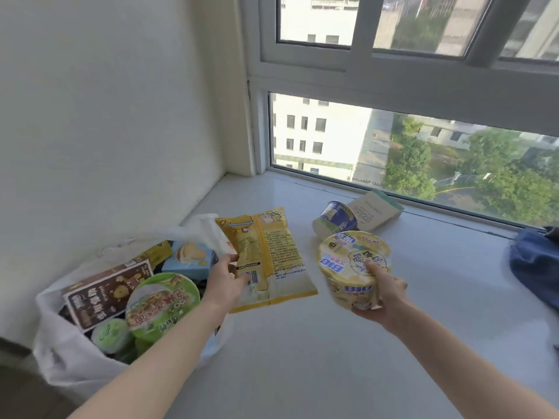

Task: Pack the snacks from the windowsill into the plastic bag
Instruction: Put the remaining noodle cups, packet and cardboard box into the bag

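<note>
Yellow crinkly film: the chip bag [269, 255] is pinched at its lower left edge by the left hand [225, 279], fingers curled round the seam. The bag sits at 9 o'clock of frame centre, its near corner just over the rim of the white plastic bag [69, 352]. It is probably gripped by the edge so the puffy, light pack can be swung sideways and dropped in without crushing it.

The right hand [384, 294] is wrapped round the side of a yellow noodle cup [354, 264], thumb on the foil lid and the lid tilted toward the camera. The cup looks lifted off the windowsill [302, 358] at 4 o'clock, likely next in line.

The plastic bag, at 8 o'clock, is thin, limp and wrinkled, its mouth gaping. It already holds a green noodle bowl [161, 300], a brown cardboard box [106, 291], a pale blue box [190, 258] and a small green cup [110, 334]. They are packed tight — room on top is scarce.

Left on the smooth white sill at 1 o'clock is a blue noodle cup [334, 220], lying on its side. It is just beside a pale flat box [375, 210] with a green edge. Blue fabric [535, 267] sits at 3 o'clock; what it is, I cannot tell.
</note>
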